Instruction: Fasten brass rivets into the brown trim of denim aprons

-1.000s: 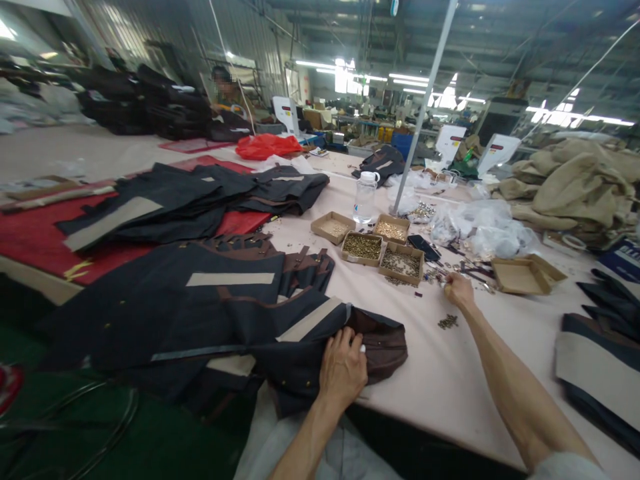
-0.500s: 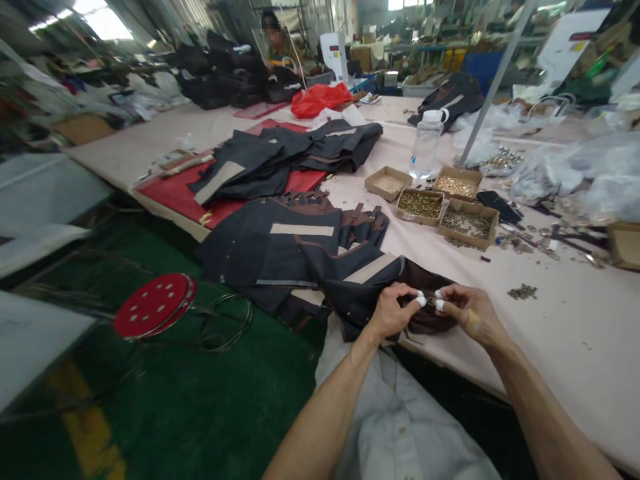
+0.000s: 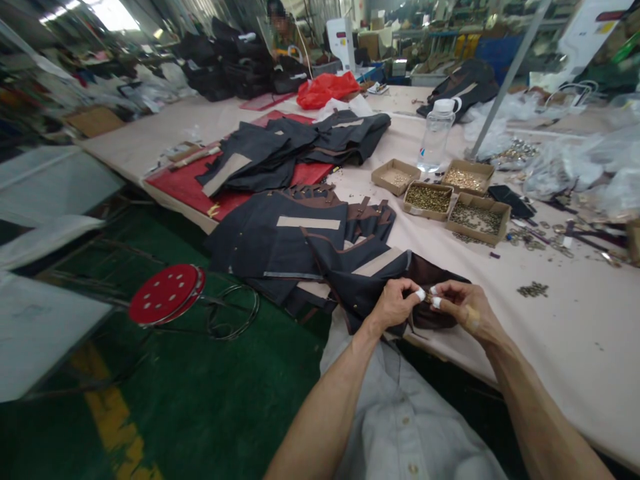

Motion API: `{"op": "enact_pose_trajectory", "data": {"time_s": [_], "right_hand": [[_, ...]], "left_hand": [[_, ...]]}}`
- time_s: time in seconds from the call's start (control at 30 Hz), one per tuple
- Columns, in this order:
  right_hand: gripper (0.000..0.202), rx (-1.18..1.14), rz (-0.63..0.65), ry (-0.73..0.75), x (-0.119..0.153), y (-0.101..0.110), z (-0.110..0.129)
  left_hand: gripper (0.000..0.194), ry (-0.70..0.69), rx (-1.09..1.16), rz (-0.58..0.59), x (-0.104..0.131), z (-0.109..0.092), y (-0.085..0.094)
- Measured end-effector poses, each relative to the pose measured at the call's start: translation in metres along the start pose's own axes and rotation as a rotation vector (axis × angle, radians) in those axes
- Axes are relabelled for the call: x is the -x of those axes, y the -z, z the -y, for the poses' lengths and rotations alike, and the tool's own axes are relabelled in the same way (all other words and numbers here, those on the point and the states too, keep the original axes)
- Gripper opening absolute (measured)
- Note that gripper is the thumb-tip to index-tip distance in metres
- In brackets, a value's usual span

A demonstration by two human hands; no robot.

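Note:
A dark fabric piece (image 3: pixel 345 257) with a beige strip and a brown section (image 3: pixel 434 275) lies at the table's front edge, partly folded over. My left hand (image 3: pixel 397 303) is closed in a pinch at the brown section, white tape on its fingertips. Opposite it, my right hand (image 3: pixel 465 307) pinches the same section, also with taped fingertips. The two sets of fingertips almost meet. Something small and metallic seems to show between them, but its kind is hidden. More dark fabric pieces (image 3: pixel 250 233) with brown straps are stacked to the left.
Cardboard boxes of small metal fittings (image 3: pixel 427 200) stand beyond my hands, near a clear water bottle (image 3: pixel 435 143). A little heap of fittings (image 3: pixel 533 289) lies to the right. A slanted metal pole (image 3: pixel 510 80) rises from the table. A red stool (image 3: pixel 167 293) stands at left.
The whole view has shifted slightly, with the scene now a little farther right and higher. Both hands stay at the brown section; the left fingertips have closed closer together.

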State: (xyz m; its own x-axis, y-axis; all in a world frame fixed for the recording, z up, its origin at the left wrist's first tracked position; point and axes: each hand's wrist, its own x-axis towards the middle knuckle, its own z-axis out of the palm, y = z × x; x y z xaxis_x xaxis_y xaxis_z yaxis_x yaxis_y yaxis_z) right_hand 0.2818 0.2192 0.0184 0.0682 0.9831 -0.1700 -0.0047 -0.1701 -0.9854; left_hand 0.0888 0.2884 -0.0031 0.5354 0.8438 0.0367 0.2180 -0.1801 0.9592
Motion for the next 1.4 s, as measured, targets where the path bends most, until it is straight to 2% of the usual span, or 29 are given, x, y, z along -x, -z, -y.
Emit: {"op": "enact_pose_trajectory", "data": {"time_s": [0.13, 0.2, 0.37, 0.47, 0.73, 0.83, 0.9, 1.0, 1.07, 1.27, 1.4], "right_hand": [[0.042, 0.005, 0.114, -0.005, -0.007, -0.001, -0.006], [0.041, 0.021, 0.128, -0.003, -0.009, -0.003, -0.01], [0.046, -0.048, 0.028, 0.019, -0.008, -0.009, -0.021], [0.043, -0.057, 0.033, 0.002, -0.005, -0.01, -0.02], [0.028, 0.168, 0.001, 0.081, -0.014, -0.005, -0.01], [0.032, 0.117, -0.029, 0.036, -0.017, -0.009, -0.011], [0.034, 0.074, -0.107, 0.012, -0.015, -0.013, -0.011], [0.036, 0.07, -0.226, 0.047, -0.012, -0.021, -0.011], [0.036, 0.069, -0.26, 0.084, -0.01, -0.026, -0.012], [0.028, 0.002, -0.246, 0.139, -0.008, -0.026, -0.02], [0.025, 0.131, -0.271, 0.196, -0.011, -0.017, -0.032]], "left_hand": [[0.027, 0.039, 0.001, -0.015, 0.0, -0.002, -0.001], [0.029, 0.051, 0.016, -0.013, 0.0, -0.003, 0.0], [0.022, -0.011, 0.042, 0.006, 0.003, -0.003, 0.004], [0.018, -0.028, 0.01, 0.004, 0.004, -0.004, 0.005], [0.013, -0.054, -0.071, 0.07, 0.002, -0.003, 0.003], [0.016, -0.04, -0.008, 0.099, 0.001, -0.004, 0.006], [0.019, -0.044, 0.026, 0.118, 0.002, -0.006, 0.008], [0.02, -0.071, 0.025, 0.079, 0.003, -0.006, 0.008], [0.019, -0.067, 0.03, 0.034, 0.004, -0.004, 0.005], [0.02, 0.049, 0.043, -0.027, 0.006, 0.001, -0.002], [0.017, -0.013, -0.095, -0.046, 0.008, -0.006, -0.007]]}}
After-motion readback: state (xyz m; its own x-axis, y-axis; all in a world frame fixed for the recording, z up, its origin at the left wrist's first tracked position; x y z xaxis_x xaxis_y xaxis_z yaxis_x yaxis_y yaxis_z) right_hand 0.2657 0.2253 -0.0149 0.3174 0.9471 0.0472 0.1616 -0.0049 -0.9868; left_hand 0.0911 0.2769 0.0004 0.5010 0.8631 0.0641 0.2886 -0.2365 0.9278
